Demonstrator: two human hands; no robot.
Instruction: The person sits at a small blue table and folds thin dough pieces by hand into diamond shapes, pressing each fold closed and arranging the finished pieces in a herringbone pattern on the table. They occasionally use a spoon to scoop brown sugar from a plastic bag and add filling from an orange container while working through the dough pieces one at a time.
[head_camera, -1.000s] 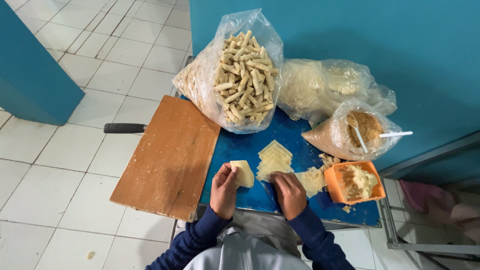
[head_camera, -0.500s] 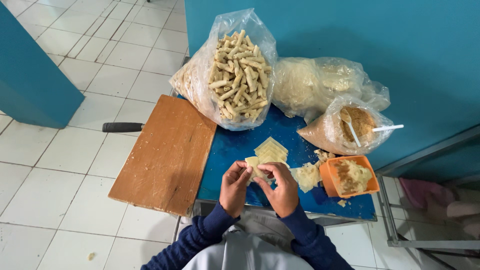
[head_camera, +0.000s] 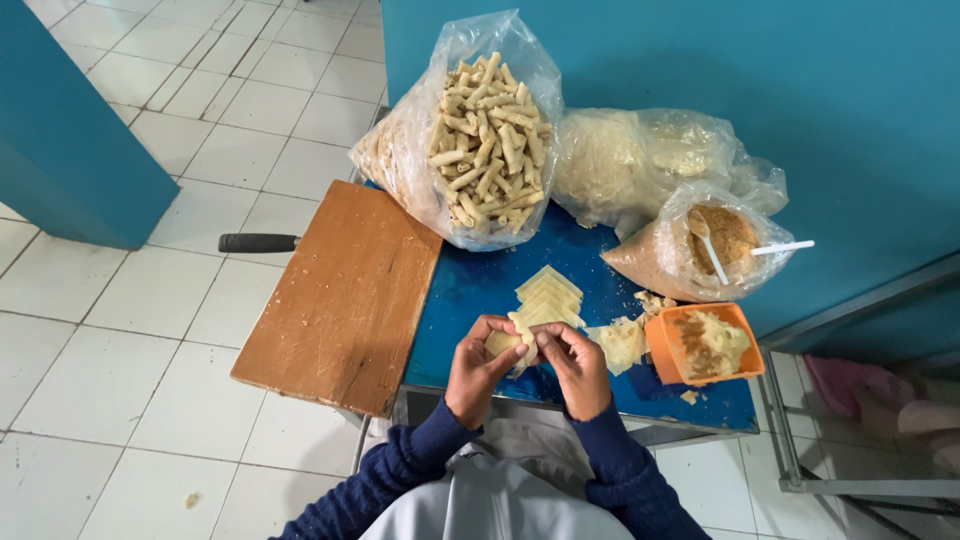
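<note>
My left hand (head_camera: 477, 366) and my right hand (head_camera: 574, 366) meet over the near edge of a blue table (head_camera: 470, 290), both pinching one pale dough sheet (head_camera: 512, 341) that is partly folded between the fingers. Just beyond them lies a fanned stack of square dough sheets (head_camera: 547, 297). An orange tub of paste-like filling (head_camera: 706, 343) stands to the right of my right hand. Crumpled dough scraps (head_camera: 622, 343) lie between the tub and my hands.
A wooden board (head_camera: 342, 296) overhangs the table's left side, with a black handle (head_camera: 257, 242) behind it. At the back stand a clear bag of rolled pastries (head_camera: 478, 145), a bag of pale sheets (head_camera: 632, 162) and a bag of brown crumbs with white spoons (head_camera: 705, 247). Teal walls flank white floor tiles.
My hands were apart, the left holding a sheet and the right at the stack. They came together and now fold one sheet between them. The camera view shifted slightly.
</note>
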